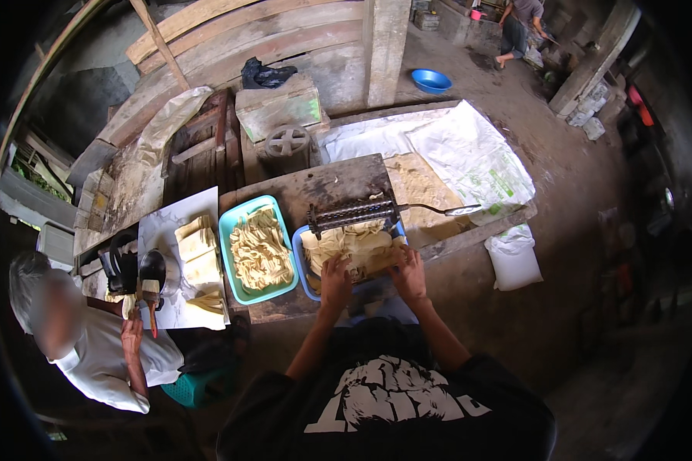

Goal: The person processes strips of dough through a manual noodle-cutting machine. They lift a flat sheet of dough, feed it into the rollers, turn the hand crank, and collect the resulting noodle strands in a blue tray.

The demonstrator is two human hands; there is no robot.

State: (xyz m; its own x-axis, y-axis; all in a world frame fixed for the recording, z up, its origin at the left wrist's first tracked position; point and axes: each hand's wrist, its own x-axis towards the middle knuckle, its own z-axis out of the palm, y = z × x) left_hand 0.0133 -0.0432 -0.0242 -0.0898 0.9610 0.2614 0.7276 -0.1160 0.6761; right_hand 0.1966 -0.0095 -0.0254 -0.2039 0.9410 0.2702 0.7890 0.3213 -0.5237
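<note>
Head view: your left hand [337, 286] and right hand [409, 275] rest at the near edge of the pale dough sheets [360, 247], which lie in the blue tray [301, 270] at the center of the frame, below a dark ridged roller [351, 214] with its crank [438, 208] reaching right. Your fingers are partly bent over the dough; whether either grip is pinching it you cannot tell from here. The work looks partway along: loose strips [260, 250] heaped in the turquoise tray [227, 265], left of center, seem done, while the broad sheets under your fingers appear to be left. The dough looks soft, matte and floppy, the strips tangled and ribbon-like; both trays have smooth, plastic-looking rims, and the wooden desk [338, 177] beneath is worn and stained.
</note>
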